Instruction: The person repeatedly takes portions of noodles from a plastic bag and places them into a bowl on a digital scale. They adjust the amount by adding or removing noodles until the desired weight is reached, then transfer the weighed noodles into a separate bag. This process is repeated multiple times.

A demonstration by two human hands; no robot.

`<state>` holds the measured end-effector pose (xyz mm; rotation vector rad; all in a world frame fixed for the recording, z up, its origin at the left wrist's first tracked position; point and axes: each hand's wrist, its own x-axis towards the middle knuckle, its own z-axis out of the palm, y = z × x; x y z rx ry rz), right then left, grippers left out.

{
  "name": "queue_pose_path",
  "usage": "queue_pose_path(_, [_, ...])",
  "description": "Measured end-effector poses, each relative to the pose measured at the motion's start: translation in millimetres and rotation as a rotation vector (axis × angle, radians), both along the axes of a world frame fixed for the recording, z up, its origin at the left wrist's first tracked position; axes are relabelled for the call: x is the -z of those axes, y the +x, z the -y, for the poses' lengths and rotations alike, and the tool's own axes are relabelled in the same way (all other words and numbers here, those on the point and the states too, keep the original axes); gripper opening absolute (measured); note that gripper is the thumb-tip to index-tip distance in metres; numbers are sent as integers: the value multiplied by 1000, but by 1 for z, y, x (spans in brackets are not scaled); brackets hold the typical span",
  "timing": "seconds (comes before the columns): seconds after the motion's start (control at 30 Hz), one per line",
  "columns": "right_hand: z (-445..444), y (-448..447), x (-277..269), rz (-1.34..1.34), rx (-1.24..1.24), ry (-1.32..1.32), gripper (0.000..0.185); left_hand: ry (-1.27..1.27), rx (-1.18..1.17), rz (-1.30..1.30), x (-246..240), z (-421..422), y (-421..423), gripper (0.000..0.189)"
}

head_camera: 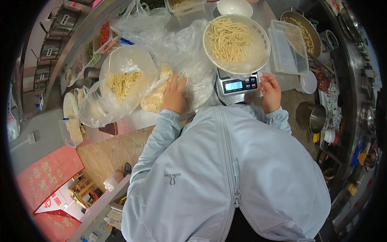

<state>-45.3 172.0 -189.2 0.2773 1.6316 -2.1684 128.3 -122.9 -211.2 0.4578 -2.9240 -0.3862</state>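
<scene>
My left hand (174,96) lies over a clear plastic bag with a portion of noodles (152,101), fingers spread, and a loose strand sticks up beyond its fingertips. A round white bowl (263,56) lined with plastic film sits on a digital kitchen scale (237,85), whose display is lit with figures. Inside the bowl is a heap of pale noodles (229,42). Beside the scale's right end is my right hand (270,93), its fingers curled toward the thumb; whether it pinches anything is unclear. More noodles (124,84) lie in an open plastic bag (130,56) further left.
A clear rectangular tub (288,48) stands right of the bowl, near a large pan (316,45) with food. An empty white bowl (235,8) is behind. Crumpled plastic sheeting (184,39) covers the middle of the steel counter. At left are a container of shredded orange food (105,33) and a small tub (71,133).
</scene>
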Motion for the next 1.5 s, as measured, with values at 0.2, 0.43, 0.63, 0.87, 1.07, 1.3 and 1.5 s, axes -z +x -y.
queue_pose_path(0.2, [-4,3,-5,-10,22,16,26,-44,-114,186,16,25,-34,51])
queue_pose_path(0.43, [-21,1,-6,24,99,15,27,343,-89,71,-82,44,-25,25])
queue_pose_path(0.63, [-14,-7,-11,-46,72,9,26,625,51,-164,-203,21,-85,15])
queue_pose_path(0.87, [-12,-14,-12,-78,82,-17,25,982,386,-240,-234,-1,-176,18])
queue_pose_path(1.07, [-27,-11,-11,-46,141,15,26,-7,577,-65,-154,-26,-209,31])
queue_pose_path(1.3, [-28,-9,-15,-30,157,36,24,641,10,-553,-211,46,-70,26])
queue_pose_path(1.5, [5,2,-9,12,-4,24,26,596,-501,-312,-218,138,64,24])
